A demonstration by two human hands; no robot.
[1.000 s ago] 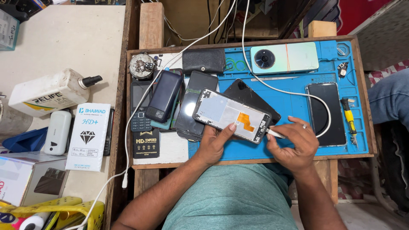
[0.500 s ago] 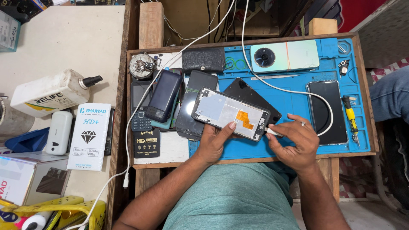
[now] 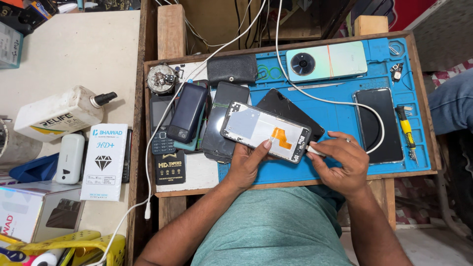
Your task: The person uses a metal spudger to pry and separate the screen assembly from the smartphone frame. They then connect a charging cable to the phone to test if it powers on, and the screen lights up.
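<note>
My left hand (image 3: pixel 249 162) holds the near edge of an opened phone frame (image 3: pixel 263 130), silver inside with an orange flex strip, tilted over a blue work mat (image 3: pixel 340 113). At the frame's right end, my right hand (image 3: pixel 340 160) pinches the white plug of a white cable (image 3: pixel 315 96) against it. The cable loops across the mat and runs up and away. Under the frame lies a black back cover (image 3: pixel 288 106).
On the mat lie a pale green phone (image 3: pixel 327 61), a black phone (image 3: pixel 377 123), a yellow-handled screwdriver (image 3: pixel 406 130), and a black pouch (image 3: pixel 231 69). Several dark phones (image 3: pixel 187 118) are stacked at the left. A white bottle (image 3: pixel 59 114) and white boxes (image 3: pixel 104 160) sit on the left table.
Hardly anything has moved. My right hand has edged slightly toward the frame's end with the plug; the left hand keeps its hold.
</note>
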